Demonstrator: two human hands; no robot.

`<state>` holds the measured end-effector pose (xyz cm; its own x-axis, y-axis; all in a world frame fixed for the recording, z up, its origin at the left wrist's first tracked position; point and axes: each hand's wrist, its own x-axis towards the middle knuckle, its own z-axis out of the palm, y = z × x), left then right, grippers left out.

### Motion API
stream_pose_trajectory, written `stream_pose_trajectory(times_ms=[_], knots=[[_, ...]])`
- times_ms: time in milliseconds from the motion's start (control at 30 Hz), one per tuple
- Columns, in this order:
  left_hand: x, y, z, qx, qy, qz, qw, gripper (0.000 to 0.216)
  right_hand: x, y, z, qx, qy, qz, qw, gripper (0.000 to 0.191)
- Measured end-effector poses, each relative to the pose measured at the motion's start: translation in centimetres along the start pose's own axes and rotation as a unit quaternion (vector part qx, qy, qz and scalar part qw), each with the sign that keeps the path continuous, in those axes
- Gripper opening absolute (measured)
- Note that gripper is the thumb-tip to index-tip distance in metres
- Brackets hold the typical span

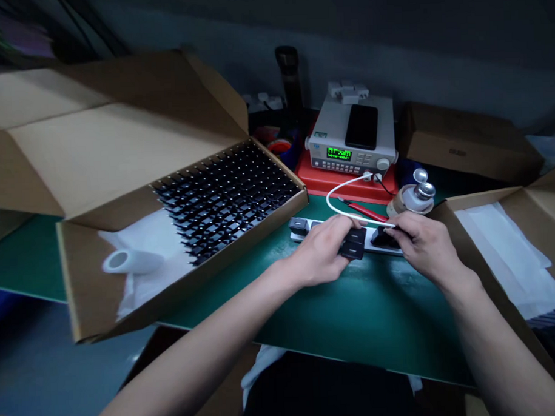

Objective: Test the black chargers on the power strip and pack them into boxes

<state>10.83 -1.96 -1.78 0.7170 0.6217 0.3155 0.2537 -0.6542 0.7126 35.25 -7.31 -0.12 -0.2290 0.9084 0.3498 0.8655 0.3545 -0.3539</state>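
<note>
My left hand (pixel 319 255) is closed around black power adapters (pixel 353 250), at least two side by side, just in front of a white power strip (pixel 301 237). My right hand (pixel 422 245) pinches the end of a white cable (pixel 334 201), whose tip is hidden by the fingers. Right beside those fingers, a black adapter (pixel 379 236) sits on the strip. Another black adapter (pixel 298 224) stands at the strip's left end. From my right hand the cable loops back to the front of a grey bench meter (pixel 323 153) with a lit green display.
At left, an open cardboard box (pixel 255 230) holds rows of black adapters and a white roll (pixel 140 261). Another open box (pixel 484 261) stands at right. Behind the strip lie a red pen-like tool (pixel 364 211) and a metal-topped dispenser bottle (pixel 416 197). A phone (pixel 362 126) rests on the meter.
</note>
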Motion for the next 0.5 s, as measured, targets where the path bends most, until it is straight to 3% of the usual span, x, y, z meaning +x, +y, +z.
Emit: stream_pose_trajectory(times_ms=[100, 267, 367, 500], knots=[[-3.6, 0.7, -2.4, -0.084, 0.043, -0.057, 0.994, 0.039, -0.2, 0.1, -0.1, 0.032, 0.023, 0.014, 0.999, 0.014], [-11.2, 0.6, -6.7, -0.196, 0.100, -0.197, 0.955, 0.050, -1.2, 1.9, -0.9, 0.205, 0.122, 0.169, 0.956, 0.013], [-14.8, 0.1, -8.9, -0.239, 0.202, -0.268, 0.911, 0.055, -2.1, 3.1, -1.4, 0.194, 0.074, 0.184, 0.961, 0.016], [-17.3, -0.3, -12.0, -0.172, 0.293, -0.350, 0.873, 0.069, -3.2, 4.0, -1.8, 0.075, 0.024, 0.122, 0.989, 0.018]])
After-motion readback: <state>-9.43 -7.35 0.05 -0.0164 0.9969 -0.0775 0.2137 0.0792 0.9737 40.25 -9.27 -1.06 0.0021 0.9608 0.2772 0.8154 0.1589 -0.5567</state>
